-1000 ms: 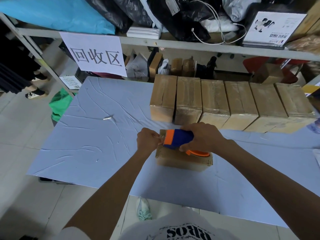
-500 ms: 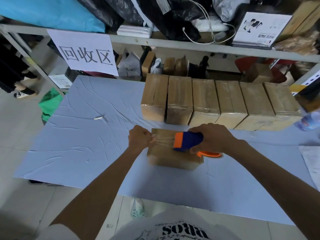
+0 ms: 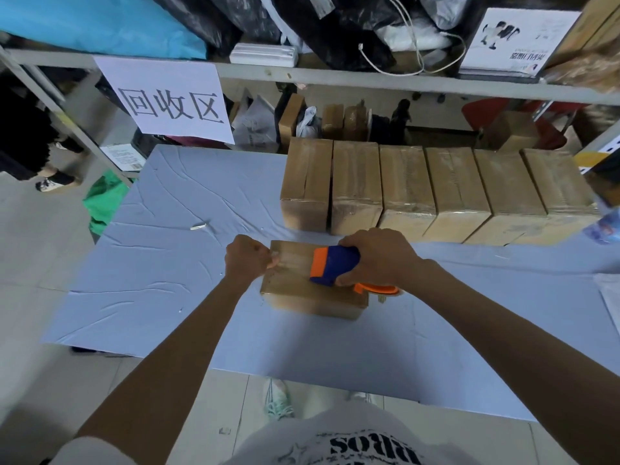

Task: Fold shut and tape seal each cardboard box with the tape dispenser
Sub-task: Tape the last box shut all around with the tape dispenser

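Cardboard box (image 3: 302, 298) lies on the blue table (image 3: 161, 263), near a row of taped boxes (image 3: 436, 193). The right hand (image 3: 380, 255) grips the dispenser (image 3: 332, 268) on its top; the left hand (image 3: 246, 260), fisted, pinches tape (image 3: 293, 260) at its left edge.

a: the cardboard box (image 3: 302, 297) in front, what's its surface like?
b: plain brown board, matt, with a strip of clear tape (image 3: 295, 260) across the top that shines a little.
a: and the tape dispenser (image 3: 335, 268)?
b: smooth moulded plastic, blue and orange, with a slight sheen.
a: the row of boxes (image 3: 406, 193) behind?
b: the same matt cardboard, with glossy tape wrinkled over the tops.
a: the table cover (image 3: 161, 270)?
b: a thin pale blue sheet, matt and creased. cloth or paper, i can't tell.
a: the rest?
b: the sign (image 3: 167, 99) is matt white paper, the shelf (image 3: 335, 77) painted grey metal, the black bags (image 3: 322, 25) glossy plastic, the floor (image 3: 33, 297) smooth tile.
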A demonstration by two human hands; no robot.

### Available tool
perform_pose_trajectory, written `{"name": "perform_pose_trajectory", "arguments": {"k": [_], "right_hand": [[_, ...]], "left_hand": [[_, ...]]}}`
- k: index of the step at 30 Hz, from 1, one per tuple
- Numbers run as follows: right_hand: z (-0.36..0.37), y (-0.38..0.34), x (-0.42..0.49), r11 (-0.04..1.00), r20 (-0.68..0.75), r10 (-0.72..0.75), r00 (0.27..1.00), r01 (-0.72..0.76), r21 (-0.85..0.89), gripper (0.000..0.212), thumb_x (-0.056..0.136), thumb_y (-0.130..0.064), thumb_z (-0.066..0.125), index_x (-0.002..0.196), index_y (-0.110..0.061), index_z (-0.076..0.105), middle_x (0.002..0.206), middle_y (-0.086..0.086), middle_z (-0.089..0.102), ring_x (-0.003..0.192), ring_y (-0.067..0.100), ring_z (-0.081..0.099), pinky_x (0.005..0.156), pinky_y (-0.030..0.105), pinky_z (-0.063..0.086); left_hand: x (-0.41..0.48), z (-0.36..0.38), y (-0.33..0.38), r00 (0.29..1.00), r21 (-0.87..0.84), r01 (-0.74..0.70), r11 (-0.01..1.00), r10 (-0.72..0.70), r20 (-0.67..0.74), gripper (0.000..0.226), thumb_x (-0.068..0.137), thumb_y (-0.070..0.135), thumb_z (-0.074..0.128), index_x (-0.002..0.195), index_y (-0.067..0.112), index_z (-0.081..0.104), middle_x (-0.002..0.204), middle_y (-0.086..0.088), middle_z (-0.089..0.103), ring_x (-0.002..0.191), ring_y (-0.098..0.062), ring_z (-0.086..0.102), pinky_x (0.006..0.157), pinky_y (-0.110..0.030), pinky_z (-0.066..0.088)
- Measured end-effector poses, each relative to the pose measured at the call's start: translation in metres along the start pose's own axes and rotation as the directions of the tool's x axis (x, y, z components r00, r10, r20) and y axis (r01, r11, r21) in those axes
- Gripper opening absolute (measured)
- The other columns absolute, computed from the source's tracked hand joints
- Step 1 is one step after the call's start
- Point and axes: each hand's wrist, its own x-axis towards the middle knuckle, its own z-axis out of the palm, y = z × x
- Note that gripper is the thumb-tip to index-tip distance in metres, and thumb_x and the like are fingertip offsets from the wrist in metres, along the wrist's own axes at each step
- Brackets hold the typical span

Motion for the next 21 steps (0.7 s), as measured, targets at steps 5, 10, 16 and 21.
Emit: {"name": "perform_pose_trajectory", "arguments": {"k": [5, 10, 16, 21], "right_hand": [[-0.002, -0.001, 0.010, 0.999, 0.003, 0.028, 1.000, -0.028, 0.041, 0.062, 0.067, -0.063, 0.070, 0.118, -0.028, 0.059, 0.110, -0.005, 0.063, 0.096, 0.017, 0.058, 0.080, 0.029, 0.047], [0.000, 0.001, 0.008, 0.999, -0.013, 0.024, 1.000, -0.023, 0.046, 0.065, 0.068, -0.063, 0.070, 0.123, -0.031, 0.057, 0.116, -0.007, 0.062, 0.101, 0.016, 0.057, 0.083, 0.029, 0.045], [-0.002, 0.002, 0.005, 0.996, 0.003, 0.032, 0.999, -0.032, 0.081, 0.075, 0.062, -0.075, 0.066, 0.122, -0.030, 0.058, 0.112, -0.008, 0.062, 0.097, 0.015, 0.057, 0.081, 0.027, 0.043], [-0.001, 0.008, 0.005, 0.998, 0.006, 0.015, 1.000, -0.016, 0.066, 0.069, 0.068, -0.071, 0.064, 0.124, -0.031, 0.056, 0.114, -0.007, 0.061, 0.097, 0.014, 0.056, 0.079, 0.027, 0.044]], "left_hand": [[-0.012, 0.006, 0.002, 0.965, 0.147, -0.235, 0.961, 0.248, -0.080, 0.019, 0.075, 0.009, 0.068, 0.092, 0.014, 0.062, 0.090, 0.002, 0.059, 0.084, -0.017, 0.056, 0.070, -0.025, 0.041], [-0.020, 0.019, 0.010, 0.922, 0.070, -0.361, 0.930, 0.344, 0.177, 0.015, 0.075, 0.000, 0.067, 0.082, 0.014, 0.069, 0.074, 0.005, 0.059, 0.069, -0.009, 0.053, 0.067, -0.019, 0.041], [-0.025, 0.031, 0.005, 0.902, -0.003, -0.402, 0.916, 0.397, 0.167, 0.021, 0.077, -0.007, 0.063, 0.092, 0.007, 0.071, 0.080, 0.005, 0.061, 0.069, -0.001, 0.053, 0.061, -0.004, 0.041], [-0.029, 0.033, 0.006, 0.911, -0.105, -0.394, 0.913, 0.403, 0.089, 0.017, 0.074, -0.005, 0.072, 0.078, 0.012, 0.071, 0.072, 0.006, 0.065, 0.066, -0.002, 0.061, 0.063, -0.005, 0.046]]}}
